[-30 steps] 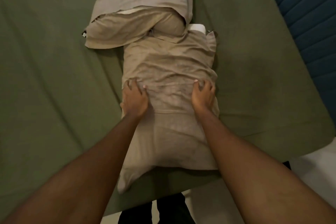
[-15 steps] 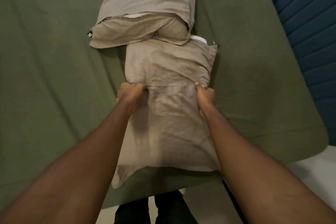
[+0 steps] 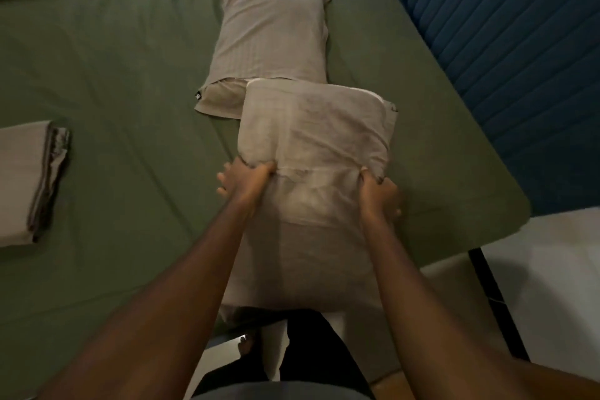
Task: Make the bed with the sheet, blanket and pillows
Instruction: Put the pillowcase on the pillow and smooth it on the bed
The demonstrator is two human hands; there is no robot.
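The person stands at the side of the bed, leaning over it with both arms stretched out. The left hand [image 3: 246, 182] has a clenched grip on a bunch of pillowcase at the left edge of the near pillow [image 3: 311, 127], thumb on top and fingers curled under. The right hand [image 3: 378, 195] grasps the right edge of the same pillow just as tightly, so the fabric is pulled taut between the two hands. This beige pillow lies lengthwise on the green sheet [image 3: 113, 75]. Its near end hangs over the edge of the bed against the person's legs, and its far end overlaps the open end of the far pillow [image 3: 272, 26]. A strip of white shows along the near pillow's far right corner.

The far pillow rests flat on the sheet, in line with the near one. Well off to the left, a folded cloth [image 3: 22, 178] sits on the sheet, beige with a darker edge. A padded blue headboard [image 3: 503, 58] runs along the right side of the bed. Pale floor [image 3: 552, 269] shows beyond the mattress corner, and a bare foot [image 3: 245, 347] is down below.
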